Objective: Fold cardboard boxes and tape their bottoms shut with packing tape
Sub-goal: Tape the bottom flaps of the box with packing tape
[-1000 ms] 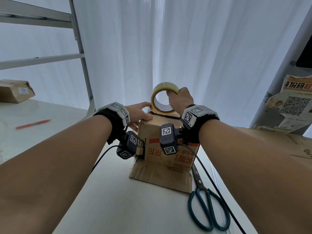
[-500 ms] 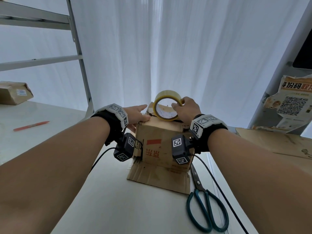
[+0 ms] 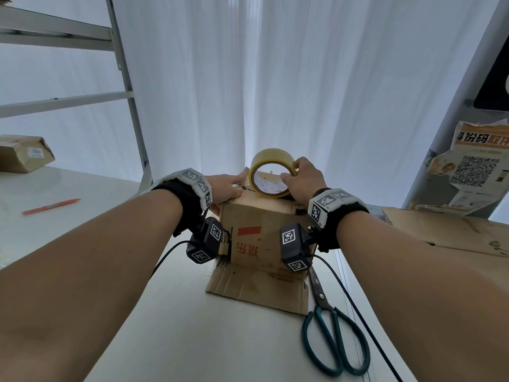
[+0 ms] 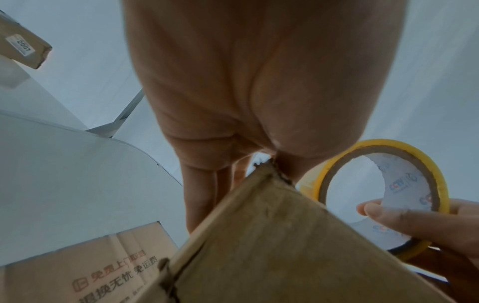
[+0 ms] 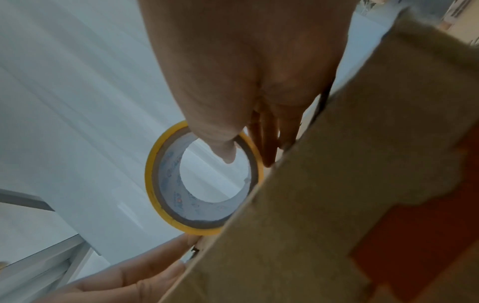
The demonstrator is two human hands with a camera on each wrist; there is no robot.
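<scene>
The right hand [image 3: 305,183] is pinching the packing tape roll [image 3: 271,176] on the cardboard box [image 3: 261,230]; the left hand [image 3: 227,187], fingers straight, is pressing its flaps, which may spring open if released.

Probably a parcel packing room. Metal shelving [image 3: 129,86] stands by a white table [image 3: 192,326]. Nearby lie flat cardboard [image 3: 454,235], a taped parcel [image 3: 22,155] and a QR-code poster [image 3: 473,166].

I see a white table [image 3: 192,340] in the foreground. Behind it, white pleated curtains [image 3: 275,92] hang with pale daylight showing through them. A grey metal shelving frame [image 3: 129,86] stands at left. At right, a grey pillar [image 3: 451,128] carries a torn poster [image 3: 473,172] bearing a QR code.
</scene>
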